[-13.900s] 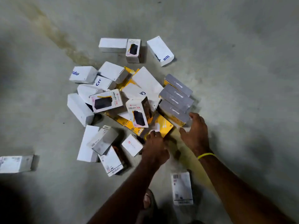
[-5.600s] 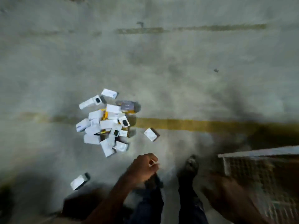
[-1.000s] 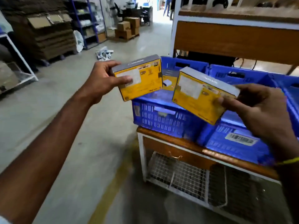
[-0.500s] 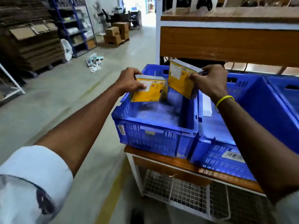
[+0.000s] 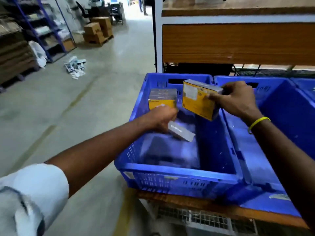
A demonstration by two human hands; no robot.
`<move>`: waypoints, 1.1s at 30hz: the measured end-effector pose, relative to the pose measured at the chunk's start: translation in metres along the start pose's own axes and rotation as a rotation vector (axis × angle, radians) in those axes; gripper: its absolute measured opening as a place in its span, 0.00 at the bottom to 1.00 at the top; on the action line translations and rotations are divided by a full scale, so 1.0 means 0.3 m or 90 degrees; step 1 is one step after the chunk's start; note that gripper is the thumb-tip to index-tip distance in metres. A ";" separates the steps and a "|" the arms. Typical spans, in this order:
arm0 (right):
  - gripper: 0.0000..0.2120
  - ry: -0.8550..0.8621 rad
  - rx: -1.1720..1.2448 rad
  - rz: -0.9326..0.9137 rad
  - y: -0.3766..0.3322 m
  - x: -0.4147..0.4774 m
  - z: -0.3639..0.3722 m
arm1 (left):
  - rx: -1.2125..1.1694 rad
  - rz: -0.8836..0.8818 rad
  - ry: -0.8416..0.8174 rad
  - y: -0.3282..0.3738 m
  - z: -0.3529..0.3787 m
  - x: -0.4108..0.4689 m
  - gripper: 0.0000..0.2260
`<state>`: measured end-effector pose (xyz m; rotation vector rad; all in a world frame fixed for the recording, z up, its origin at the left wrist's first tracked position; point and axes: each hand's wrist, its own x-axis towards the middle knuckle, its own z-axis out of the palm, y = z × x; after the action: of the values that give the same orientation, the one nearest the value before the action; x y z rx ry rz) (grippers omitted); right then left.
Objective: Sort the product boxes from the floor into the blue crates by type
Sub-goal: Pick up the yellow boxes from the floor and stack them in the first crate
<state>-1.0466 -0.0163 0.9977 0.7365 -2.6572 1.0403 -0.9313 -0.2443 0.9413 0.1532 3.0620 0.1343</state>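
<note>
The left blue crate (image 5: 179, 172) stands on a wooden shelf in front of me. A stack of yellow boxes with grey tops (image 5: 162, 98) leans in its far left corner. My left hand (image 5: 162, 118) is down inside this crate, closed on a grey-faced box (image 5: 181, 133) that is blurred and tilted low over the crate floor. My right hand (image 5: 237, 99) holds a yellow box with a grey top (image 5: 198, 101) above the crate's far right part. A second blue crate (image 5: 281, 103) sits to the right. The pile of product boxes (image 5: 75, 67) lies far off on the floor.
A wooden shelf board (image 5: 238, 41) and a white post (image 5: 157, 34) hang close over the crates. A third blue crate (image 5: 305, 84) shows at the right edge. Wire mesh (image 5: 196, 217) sits under the shelf. Cardboard cartons on a pallet (image 5: 97, 29) and blue racks (image 5: 51, 31) line the aisle.
Both hands came from the floor pile to the crates with yellow boxes. In the last half second my left hand dropped its box deeper into the left crate; my right hand stays above.
</note>
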 end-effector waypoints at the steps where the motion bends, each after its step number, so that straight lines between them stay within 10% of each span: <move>1: 0.20 -0.028 -0.012 -0.017 0.008 0.006 0.007 | 0.043 0.012 -0.034 0.012 0.046 0.009 0.20; 11: 0.18 -0.186 -0.023 -0.171 0.034 0.032 0.083 | 0.148 -0.015 -0.343 -0.051 0.294 0.010 0.20; 15: 0.19 -0.208 -0.004 -0.193 0.033 0.038 0.122 | -0.431 -0.352 -0.241 -0.078 0.137 0.005 0.08; 18: 0.19 -0.190 0.046 -0.229 0.035 0.027 0.131 | -1.047 -0.547 -0.119 -0.111 -0.011 -0.003 0.23; 20: 0.15 -0.161 0.090 -0.279 0.032 0.005 0.128 | -1.192 -0.547 -0.120 -0.125 -0.064 -0.006 0.34; 25: 0.27 -0.216 0.085 -0.365 0.068 -0.021 0.142 | -1.166 -0.484 -0.020 -0.080 -0.053 -0.006 0.08; 33: 0.37 -0.222 0.058 -0.200 0.068 0.027 0.155 | -0.966 -0.391 0.079 -0.097 -0.017 -0.008 0.21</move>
<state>-1.0641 -0.0381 0.9546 1.4190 -2.6489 1.0288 -0.9321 -0.2738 0.9438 -0.8280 2.0707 2.1682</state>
